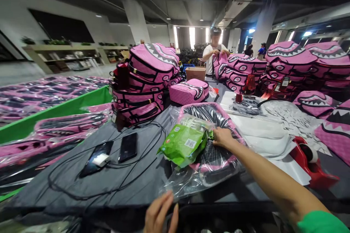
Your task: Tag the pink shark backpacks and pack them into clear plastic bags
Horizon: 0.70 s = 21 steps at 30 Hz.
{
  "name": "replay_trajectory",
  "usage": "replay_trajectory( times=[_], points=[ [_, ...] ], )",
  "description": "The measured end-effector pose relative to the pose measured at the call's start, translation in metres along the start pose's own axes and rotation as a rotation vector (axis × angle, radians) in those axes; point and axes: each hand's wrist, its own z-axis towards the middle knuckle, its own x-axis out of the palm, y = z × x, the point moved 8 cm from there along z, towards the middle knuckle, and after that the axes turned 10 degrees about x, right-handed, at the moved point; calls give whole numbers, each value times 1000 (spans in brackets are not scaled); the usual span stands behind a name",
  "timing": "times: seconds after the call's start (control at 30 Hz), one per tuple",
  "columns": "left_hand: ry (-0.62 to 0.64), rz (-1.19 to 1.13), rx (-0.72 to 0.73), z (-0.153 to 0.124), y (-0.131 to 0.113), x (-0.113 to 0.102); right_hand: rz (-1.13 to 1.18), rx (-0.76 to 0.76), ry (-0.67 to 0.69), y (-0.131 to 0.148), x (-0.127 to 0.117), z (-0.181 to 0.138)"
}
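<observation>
My right hand [222,137] is closed on the corner of a green plastic packet [182,143] with printed white code labels. The packet lies tilted over a pink and black backpack [216,156], which is inside a clear plastic bag [182,184]. At the table's front edge, my left hand [161,213] is close to the bag's loose end. Its fingers and thumb are apart, and nothing shows between them.
Stacked pink shark-face backpacks [149,83] stand behind, with more on the right. Two phones [128,147] and looping black cables lie on the left. A red tape dispenser [314,164] sits right, beside white sheets [259,140]. Across the table, a person [214,52] handles a backpack.
</observation>
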Motion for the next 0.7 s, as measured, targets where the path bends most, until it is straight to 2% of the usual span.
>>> replay_trajectory(
  times=[0.07, 0.17, 0.23, 0.27, 0.33, 0.37, 0.4, 0.43, 0.5, 0.6, 0.7],
  points=[
    [55, 138, 80, 47, 13, 8, 19, -15, -29, 7, 0, -2],
    [252, 197, 146, 102, 40, 48, 66, 22, -95, -2, -13, -18],
    [321, 174, 135, 120, 55, 71, 312, 85, -63, -20, -16, -42],
    [334, 160, 128, 124, 58, 78, 543, 98, 14, -29, -10, -59],
    [370, 128, 159, 123, 57, 90, 1090, 69, 279, -34, 11, -104],
    [400, 105, 193, 119, 54, 93, 1312, 27, 435, -30, 22, -130],
    [433, 78, 227, 114, 50, 96, 1431, -16, 572, -26, 33, -157],
    [461, 45, 243, 110, 49, 97, 1479, -51, 674, -23, 43, -183],
    [438, -14, 160, 110, 59, 93, 1440, -94, 760, -21, 63, -223],
    [266, 15, -86, 129, 94, 78, 1317, -60, 704, -31, 88, -251],
    [187, 89, -155, 158, 103, 75, 1302, 18, 658, -47, 111, -259]
  ],
)
